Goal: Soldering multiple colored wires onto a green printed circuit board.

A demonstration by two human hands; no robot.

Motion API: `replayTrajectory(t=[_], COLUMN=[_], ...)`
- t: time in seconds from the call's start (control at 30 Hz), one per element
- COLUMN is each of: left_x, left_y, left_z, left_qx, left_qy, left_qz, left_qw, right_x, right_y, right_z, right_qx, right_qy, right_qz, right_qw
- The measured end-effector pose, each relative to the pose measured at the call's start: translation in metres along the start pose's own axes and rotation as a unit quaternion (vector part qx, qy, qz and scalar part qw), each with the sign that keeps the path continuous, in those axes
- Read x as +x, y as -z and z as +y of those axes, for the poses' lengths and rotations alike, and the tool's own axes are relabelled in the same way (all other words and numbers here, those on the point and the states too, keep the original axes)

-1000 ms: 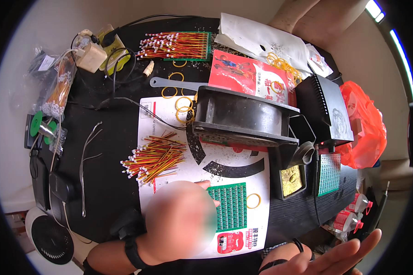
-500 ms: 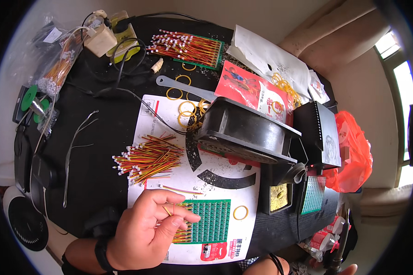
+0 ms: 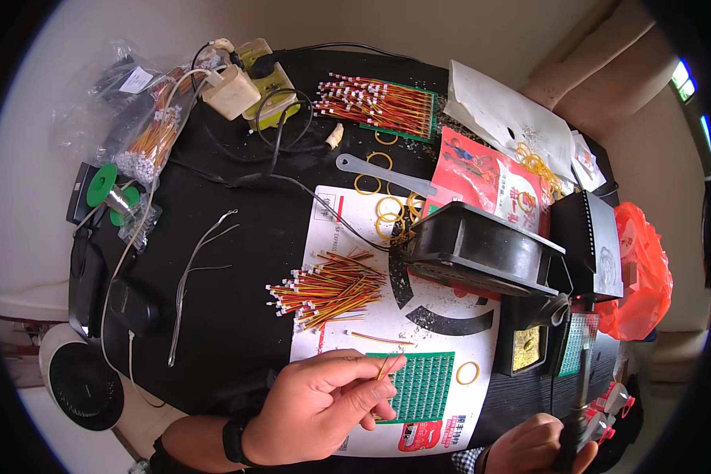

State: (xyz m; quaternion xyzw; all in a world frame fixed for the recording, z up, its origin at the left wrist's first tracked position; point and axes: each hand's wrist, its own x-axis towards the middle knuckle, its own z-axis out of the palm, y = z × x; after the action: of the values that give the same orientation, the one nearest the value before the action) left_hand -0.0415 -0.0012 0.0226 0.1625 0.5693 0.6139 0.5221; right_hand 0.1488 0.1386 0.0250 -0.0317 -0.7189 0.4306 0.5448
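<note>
My left hand hovers over the left part of a green circuit board panel, its thumb and index finger pinched on a thin red-and-yellow wire. That hand hides the board's left side. At the lower right, my right hand is wrapped round a soldering iron, whose metal shaft points up. One loose wire lead lies just beyond the board. Behind it sits a pile of red-and-yellow wire leads with white connectors.
A black fan-like box stands beyond the board, with a tip-cleaning sponge tray and a black soldering station to its right. Another wired board lies at the back. A solder spool stands left; rubber bands are scattered.
The scene has shifted right and slightly down in view. My right hand has come into view with the soldering iron, now further left over the table's edge. My left fingers have closed together on the wire.
</note>
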Motion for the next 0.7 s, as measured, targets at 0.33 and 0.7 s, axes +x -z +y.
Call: replayTrajectory(t=[0.33, 0.7], left_x=[-0.004, 0.002], left_y=[-0.005, -0.006], left_z=[0.006, -0.013], left_qx=[-0.085, 0.02], left_qy=[0.033, -0.079], left_qz=[-0.027, -0.16], left_qw=[0.995, 0.984], right_x=[-0.031, -0.059], right_y=[0.036, 0.005], right_z=[0.01, -0.015], right_qx=[0.159, 0.252], right_qy=[-0.211, -0.745], right_qz=[-0.333, -0.116], right_qw=[0.905, 0.606])
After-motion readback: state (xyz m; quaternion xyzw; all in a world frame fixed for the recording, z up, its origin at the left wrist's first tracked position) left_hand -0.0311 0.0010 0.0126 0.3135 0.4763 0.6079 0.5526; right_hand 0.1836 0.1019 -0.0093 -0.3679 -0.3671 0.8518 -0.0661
